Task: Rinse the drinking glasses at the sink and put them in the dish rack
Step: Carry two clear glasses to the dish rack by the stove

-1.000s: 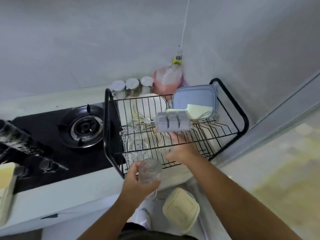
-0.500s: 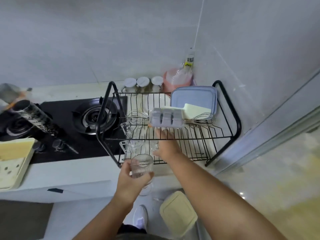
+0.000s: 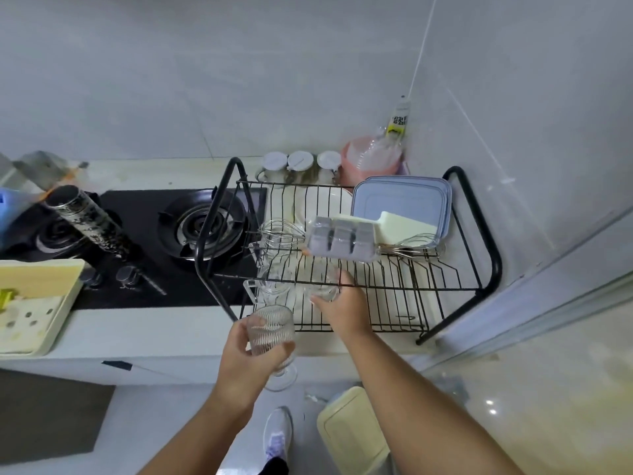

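**Presently: racking in hand, 2 glasses in play**

From my remote station I judge rinsing finished and racking under way. The right hand [image 3: 344,303] grips a clear glass [image 3: 322,291] on the lower tier of the dish rack [image 3: 493,255]. The left hand [image 3: 239,361] holds a ribbed stemmed glass [image 3: 270,332] short of the rack's front edge. The next move calls for releasing glass 1, then finding a free slot for glass 2. Just left of the right grip stands a glass mug [image 3: 269,289]. Above it lie whisks [image 3: 279,234], an ice tray [image 3: 339,238] and lids [image 3: 400,204].
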